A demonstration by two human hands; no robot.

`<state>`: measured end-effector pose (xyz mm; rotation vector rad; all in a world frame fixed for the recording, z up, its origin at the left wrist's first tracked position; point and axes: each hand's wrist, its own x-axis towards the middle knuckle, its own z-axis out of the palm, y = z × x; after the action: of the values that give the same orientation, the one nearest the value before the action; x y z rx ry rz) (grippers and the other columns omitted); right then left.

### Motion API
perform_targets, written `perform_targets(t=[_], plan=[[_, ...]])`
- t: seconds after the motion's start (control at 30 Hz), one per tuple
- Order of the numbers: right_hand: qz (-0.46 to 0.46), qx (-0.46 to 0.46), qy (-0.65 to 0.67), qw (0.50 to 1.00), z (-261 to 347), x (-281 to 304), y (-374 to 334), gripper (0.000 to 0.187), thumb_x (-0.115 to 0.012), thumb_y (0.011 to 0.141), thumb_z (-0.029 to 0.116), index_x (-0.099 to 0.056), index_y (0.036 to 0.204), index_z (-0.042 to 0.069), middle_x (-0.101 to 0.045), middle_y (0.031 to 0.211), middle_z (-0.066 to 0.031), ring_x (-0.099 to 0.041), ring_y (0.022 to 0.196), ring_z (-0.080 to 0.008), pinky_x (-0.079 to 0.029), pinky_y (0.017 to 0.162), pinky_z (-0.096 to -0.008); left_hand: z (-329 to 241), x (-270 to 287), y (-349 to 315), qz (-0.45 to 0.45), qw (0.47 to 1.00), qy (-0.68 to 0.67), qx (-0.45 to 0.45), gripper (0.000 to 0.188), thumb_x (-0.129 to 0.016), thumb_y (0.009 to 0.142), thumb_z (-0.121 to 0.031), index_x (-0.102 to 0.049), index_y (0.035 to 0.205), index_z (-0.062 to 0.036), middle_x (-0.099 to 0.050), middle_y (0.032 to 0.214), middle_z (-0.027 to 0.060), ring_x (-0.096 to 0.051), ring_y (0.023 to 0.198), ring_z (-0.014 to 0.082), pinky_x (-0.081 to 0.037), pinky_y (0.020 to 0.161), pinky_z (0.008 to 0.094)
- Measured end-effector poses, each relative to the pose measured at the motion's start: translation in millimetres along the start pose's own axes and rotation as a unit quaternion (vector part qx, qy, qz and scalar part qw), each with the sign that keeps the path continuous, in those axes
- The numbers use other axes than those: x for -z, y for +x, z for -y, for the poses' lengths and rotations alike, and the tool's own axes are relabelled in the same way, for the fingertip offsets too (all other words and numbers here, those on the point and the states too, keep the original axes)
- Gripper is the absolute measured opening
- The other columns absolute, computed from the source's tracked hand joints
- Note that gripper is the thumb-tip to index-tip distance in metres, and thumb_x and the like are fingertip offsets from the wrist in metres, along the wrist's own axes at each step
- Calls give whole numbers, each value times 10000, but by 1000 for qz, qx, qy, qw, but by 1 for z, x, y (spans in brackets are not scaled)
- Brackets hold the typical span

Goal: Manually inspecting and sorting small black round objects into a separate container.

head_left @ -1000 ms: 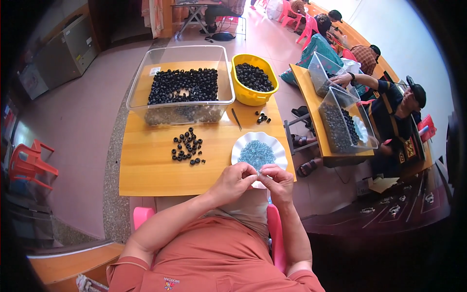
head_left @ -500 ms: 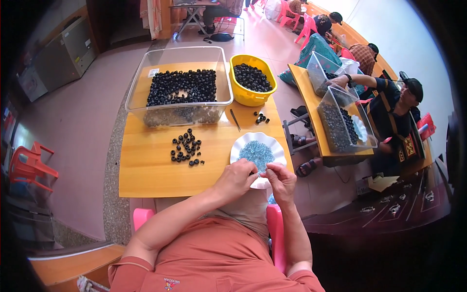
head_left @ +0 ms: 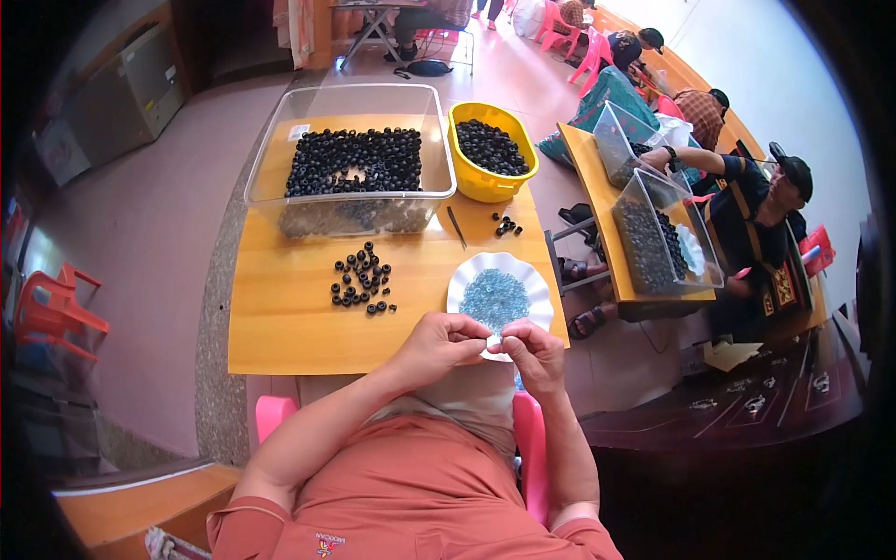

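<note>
My left hand (head_left: 437, 351) and my right hand (head_left: 533, 357) meet over the near rim of a white wavy-edged dish (head_left: 535, 287). Thumb and fingers of each hand are pinched together. What they hold, if anything, is too small to make out. Small pale blue, glassy beads (head_left: 495, 297) fill the middle of the dish. To the left, a loose group of round black beads with holes (head_left: 362, 277) lies on the wooden table (head_left: 280, 322). A thin dark tool, perhaps tweezers (head_left: 456, 227), rests beyond the dish.
At the table's far side stand a clear plastic bin (head_left: 350, 201) of black beads and a yellow basin (head_left: 495, 187) of more. A few black pieces (head_left: 507, 225) lie near the basin. Rightward, a person (head_left: 754, 205) sits at another table (head_left: 597, 187) with clear bins.
Both hands have come slightly nearer to me, and my left hand has turned so its pinched fingertips show more. The view has shifted a little.
</note>
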<state>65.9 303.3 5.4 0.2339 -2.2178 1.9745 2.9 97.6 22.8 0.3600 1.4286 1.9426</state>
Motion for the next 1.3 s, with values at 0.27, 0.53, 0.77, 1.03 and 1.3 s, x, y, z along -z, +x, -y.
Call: perform_targets(t=[0.27, 0.53, 0.77, 1.03, 1.3], plan=[[56, -12, -74, 996, 14, -13, 3, 62, -631, 917, 12, -645, 944, -42, -617, 926, -82, -608, 832, -142, -502, 754, -253, 3, 7, -14, 34, 998, -42, -25, 162, -676, 884, -33, -638, 1035, 11, -688, 933, 58, -655, 840, 112, -535, 773, 254], [94, -3, -77, 993, 23, -20, 5, 62, -666, 893, 32, -651, 896, -29, -629, 875, -72, -574, 830, -133, -451, 732, -253, 7, 13, -22, 64, 998, -21, -20, 150, -700, 857, -9, -604, 972, -7, -668, 917, 53, -636, 804, 102, -525, 743, 248], [149, -20, -157, 976, 31, -21, 6, 104, -613, 880, 120, -675, 893, 38, -645, 839, -120, -616, 785, -266, -481, 721, -352, 8, 16, -27, 67, 997, -24, -18, 179, -713, 840, 4, -560, 933, -11, -652, 863, 46, -632, 774, 102, -523, 692, 241], [181, 36, -148, 972, 25, -29, 5, 99, -648, 891, 17, -683, 972, -29, -653, 856, -84, -603, 767, -142, -469, 671, -257, 11, 24, -37, 62, 992, -103, 27, 192, -709, 858, -22, -548, 962, -25, -671, 899, 69, -669, 803, 134, -566, 720, 264], [106, 99, -194, 970, 33, -80, -8, 239, -595, 918, 56, -650, 1149, 35, -621, 872, -106, -634, 799, -251, -483, 704, -332, 22, 43, -57, -30, 983, -178, 34, 163, -694, 871, -22, -549, 946, -25, -663, 898, 80, -678, 812, 164, -590, 743, 290]])
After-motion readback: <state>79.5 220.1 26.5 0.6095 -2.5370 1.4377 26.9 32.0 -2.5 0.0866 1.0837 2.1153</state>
